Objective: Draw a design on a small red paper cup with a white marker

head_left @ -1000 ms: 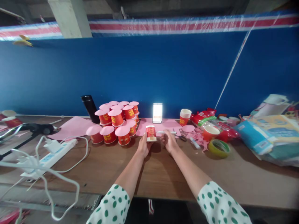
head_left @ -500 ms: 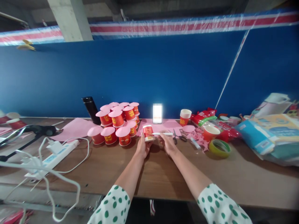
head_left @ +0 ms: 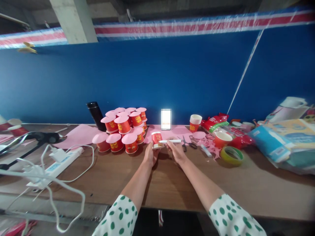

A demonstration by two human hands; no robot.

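Observation:
A red paper cup (head_left: 157, 137) with gold print is in my left hand (head_left: 150, 154), upside down, its wide rim toward me and tilted. My fingers wrap around its left side and underneath. In my right hand (head_left: 175, 150) a white pen (head_left: 173, 141) is pinched, lying almost level with its tip against or just in front of the cup; I cannot tell whether it touches. Scissors (head_left: 189, 144) with dark handles lie just right of my right hand. Behind both hands a pink paper sheet (head_left: 177, 131) lies on the table.
Red cups topped with pink discs (head_left: 123, 126) are stacked at left, near a black bottle (head_left: 94, 114). A white power strip (head_left: 57, 165) with cables lies at front left. To the right are stacked cups (head_left: 195, 122), pink scraps (head_left: 209, 144), yellow-green tape (head_left: 231, 156) and a blue package (head_left: 273, 141).
The cup has turned and tilted a little in my left hand, so its printed side shows differently. My right hand and the pen have shifted only slightly.

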